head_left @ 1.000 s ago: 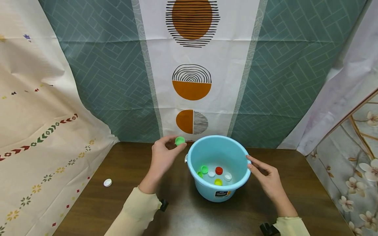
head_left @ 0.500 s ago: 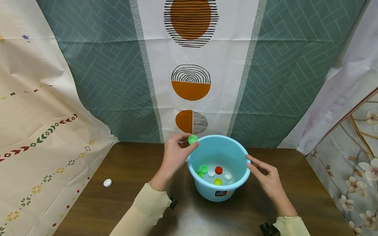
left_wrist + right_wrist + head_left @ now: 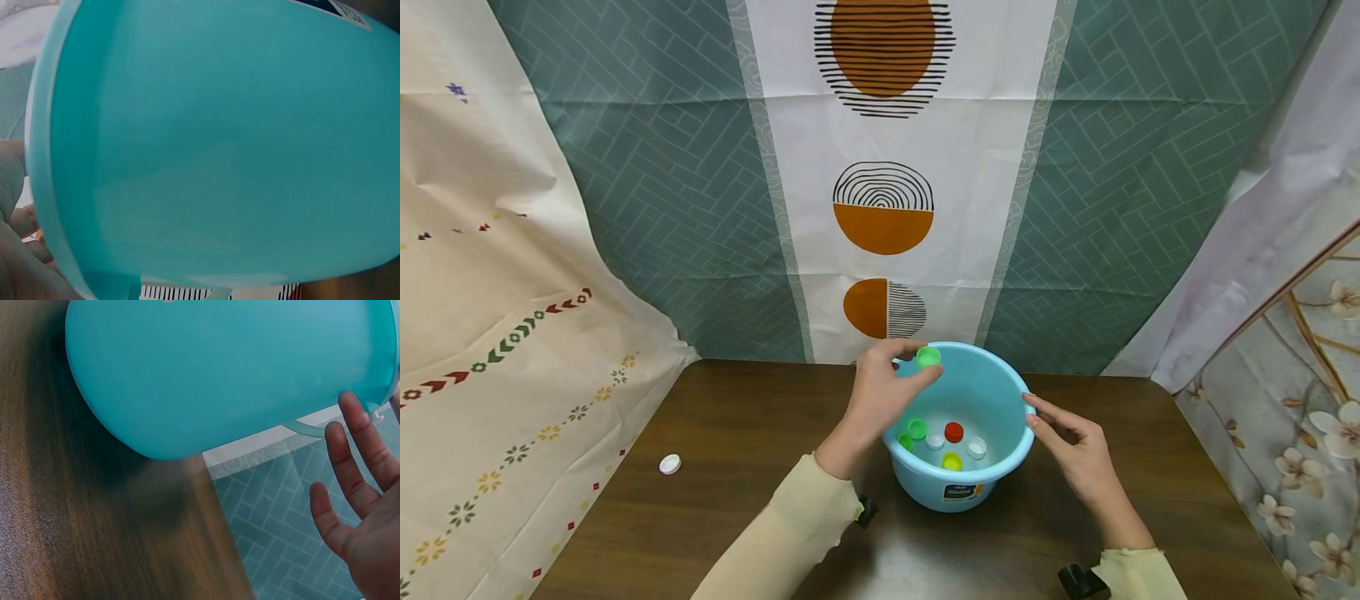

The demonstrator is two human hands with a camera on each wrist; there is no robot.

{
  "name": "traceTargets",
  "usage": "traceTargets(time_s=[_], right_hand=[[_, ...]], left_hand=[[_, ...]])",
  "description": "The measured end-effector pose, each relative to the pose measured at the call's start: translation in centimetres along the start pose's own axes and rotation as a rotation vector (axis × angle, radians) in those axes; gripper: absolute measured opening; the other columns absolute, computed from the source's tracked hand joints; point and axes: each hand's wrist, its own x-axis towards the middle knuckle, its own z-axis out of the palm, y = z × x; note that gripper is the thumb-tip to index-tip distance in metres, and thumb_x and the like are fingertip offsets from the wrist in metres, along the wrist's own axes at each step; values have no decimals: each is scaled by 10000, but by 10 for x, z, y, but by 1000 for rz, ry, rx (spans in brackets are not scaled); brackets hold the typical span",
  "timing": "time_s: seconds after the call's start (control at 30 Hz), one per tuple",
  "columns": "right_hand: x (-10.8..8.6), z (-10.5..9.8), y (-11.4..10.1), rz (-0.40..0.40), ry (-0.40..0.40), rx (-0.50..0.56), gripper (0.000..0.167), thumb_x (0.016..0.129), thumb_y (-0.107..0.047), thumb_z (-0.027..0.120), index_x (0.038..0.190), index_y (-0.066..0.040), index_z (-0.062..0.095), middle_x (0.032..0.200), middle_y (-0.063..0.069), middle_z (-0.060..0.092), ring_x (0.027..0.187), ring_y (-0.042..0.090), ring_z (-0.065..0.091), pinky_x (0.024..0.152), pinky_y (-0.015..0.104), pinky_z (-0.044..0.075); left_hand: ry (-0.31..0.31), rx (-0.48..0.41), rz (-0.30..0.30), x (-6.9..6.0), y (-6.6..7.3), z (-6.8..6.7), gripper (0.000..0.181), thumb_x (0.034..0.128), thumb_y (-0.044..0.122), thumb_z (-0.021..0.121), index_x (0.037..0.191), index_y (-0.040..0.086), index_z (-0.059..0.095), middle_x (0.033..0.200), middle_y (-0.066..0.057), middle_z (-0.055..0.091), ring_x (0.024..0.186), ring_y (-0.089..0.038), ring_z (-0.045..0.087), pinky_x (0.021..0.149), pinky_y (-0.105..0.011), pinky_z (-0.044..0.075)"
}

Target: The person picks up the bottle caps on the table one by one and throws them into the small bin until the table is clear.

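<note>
My left hand (image 3: 883, 392) pinches a green bottle cap (image 3: 928, 357) above the left part of a light-blue bucket (image 3: 932, 487). On the bucket's floor lie a red cap (image 3: 953, 432), a yellow cap (image 3: 952, 462), two white caps (image 3: 976, 447) and two green caps (image 3: 917, 428). At the right rim my right hand (image 3: 1075, 442) holds the bucket with thumb and index finger. Its other fingers (image 3: 342, 456) spread beside the outer wall in the right wrist view. Bucket wall (image 3: 219, 144) fills most of the left wrist view, where the pinched cap is hidden.
A white cap (image 3: 670, 464) lies on the brown wooden table (image 3: 760, 417), well left of the bucket. Behind the table's back edge hangs a green and white patterned cloth (image 3: 677, 233). Cream cloth (image 3: 497, 350) hangs on the left, flowered cloth (image 3: 1300, 467) on the right.
My left hand has carried the green cap rightward, from outside the bucket's left rim to above its opening. My right hand has stayed at the right rim.
</note>
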Motion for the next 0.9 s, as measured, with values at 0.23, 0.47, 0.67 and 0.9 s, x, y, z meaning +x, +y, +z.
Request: traceTargets(time_s=[0.23, 0.47, 0.67, 0.9], right_hand=[[-2, 1, 0, -10, 5, 9, 363, 907, -130, 602, 1268, -98, 592, 1252, 18, 627, 1097, 33, 608, 837, 167, 506], [-4, 3, 0, -9, 4, 8, 362, 910, -129, 598, 1270, -102, 591, 1242, 7, 633, 1072, 54, 627, 819, 181, 519], [-4, 3, 1, -10, 5, 4, 360, 909, -130, 598, 1268, -105, 593, 1245, 5, 631, 1082, 53, 621, 825, 176, 514], [-3, 2, 1, -15, 11, 10, 360, 908, -123, 599, 1267, -95, 593, 1239, -7, 635, 1071, 35, 624, 821, 178, 518]], left_hand=[[-33, 30, 21, 7, -1, 7, 337, 783, 387, 728, 1068, 215, 677, 1039, 74, 629, 986, -175, 575, 748, -291, 505], [-55, 24, 4, 11, -2, 11, 339, 785, 392, 727, 1069, 215, 676, 1024, 70, 623, 986, -193, 576, 733, -292, 508], [-53, 47, -15, 12, -2, 13, 367, 777, 395, 731, 1091, 214, 670, 1055, 58, 628, 1029, -215, 576, 766, -315, 514], [-45, 54, -23, 12, -2, 13, 456, 773, 406, 733, 1180, 222, 643, 1156, 42, 626, 1074, -196, 561, 786, -322, 522]])
